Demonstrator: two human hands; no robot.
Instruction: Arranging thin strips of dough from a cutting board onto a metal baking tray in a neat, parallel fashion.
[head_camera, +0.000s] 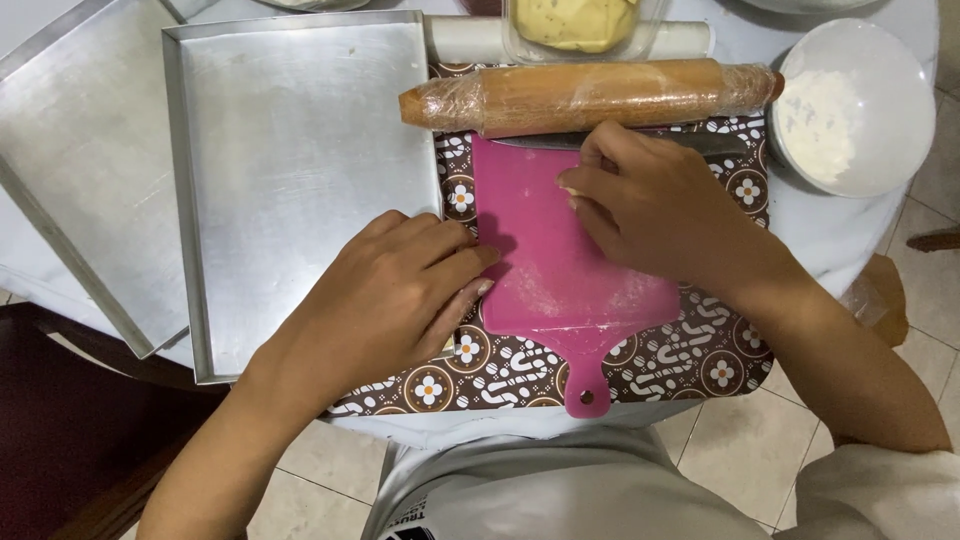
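Note:
A pink cutting board (545, 265), dusted with flour, lies on a brown patterned mat (690, 360). My left hand (395, 290) rests palm down at the board's left edge, overlapping the corner of a metal baking tray (300, 160). My right hand (650, 205) sits on the upper right of the board, fingers curled over a small pale bit of dough that is mostly hidden. A knife (700, 142) lies along the board's far edge, just beyond my right fingers. A wooden rolling pin (590, 95) wrapped in clear film lies past the knife.
A second metal tray (70, 170) lies at the left, partly under the first. A white bowl of flour (850, 110) stands at the right. A clear container with yellow dough (580, 25) sits at the back. Tiled floor shows below the table edge.

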